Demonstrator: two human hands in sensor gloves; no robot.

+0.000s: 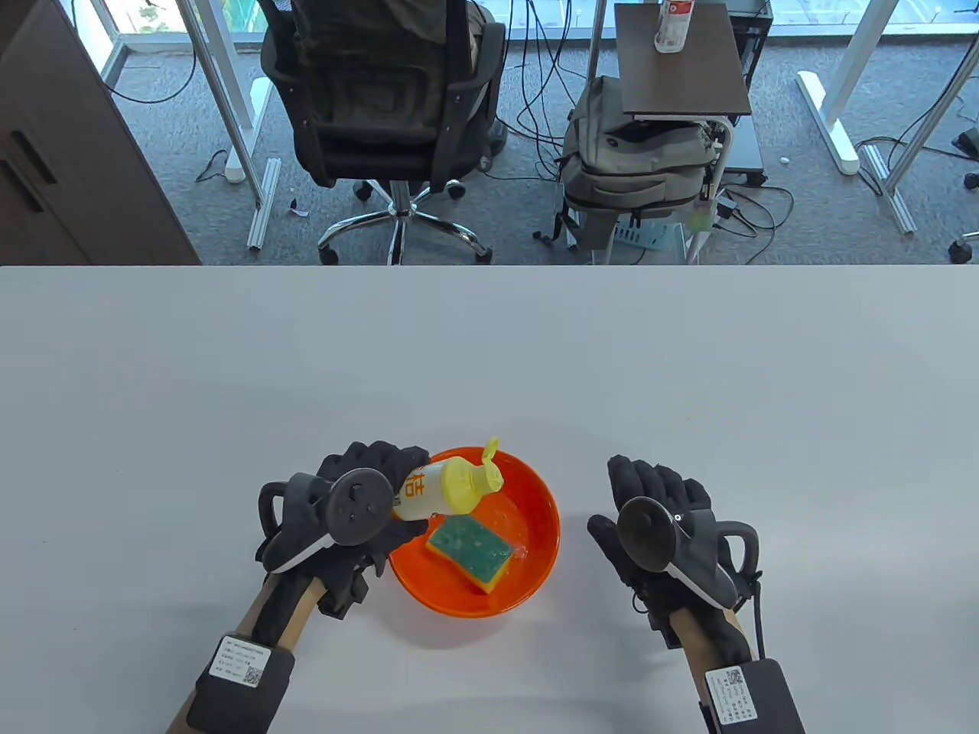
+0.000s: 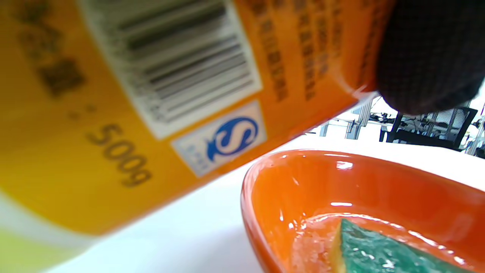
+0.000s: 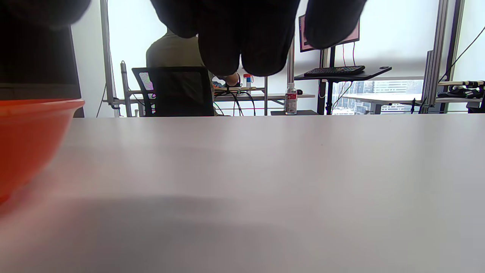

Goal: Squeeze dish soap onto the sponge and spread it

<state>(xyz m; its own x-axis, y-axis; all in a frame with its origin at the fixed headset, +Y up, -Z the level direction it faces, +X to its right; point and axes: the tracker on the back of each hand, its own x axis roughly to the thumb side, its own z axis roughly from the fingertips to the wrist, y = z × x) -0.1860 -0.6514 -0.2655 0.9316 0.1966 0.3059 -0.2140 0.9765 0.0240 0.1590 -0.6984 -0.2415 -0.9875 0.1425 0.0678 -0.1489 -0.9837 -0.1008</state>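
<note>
My left hand (image 1: 359,497) grips a dish soap bottle (image 1: 440,489) with a yellow flip cap (image 1: 483,472) that stands open. The bottle is tipped, nozzle over an orange bowl (image 1: 535,558). A green and yellow sponge (image 1: 469,550) lies in the bowl, green side up, under the nozzle. In the left wrist view the bottle's orange label (image 2: 151,94) fills the frame above the bowl (image 2: 303,182) and sponge (image 2: 375,250). My right hand (image 1: 650,497) is spread flat above the table to the right of the bowl, holding nothing.
The bowl holds a little water around the sponge. The bowl's side (image 3: 26,140) shows at the left of the right wrist view. Beyond the table's far edge stand an office chair (image 1: 382,99), a backpack (image 1: 635,160) and a small side table (image 1: 673,61).
</note>
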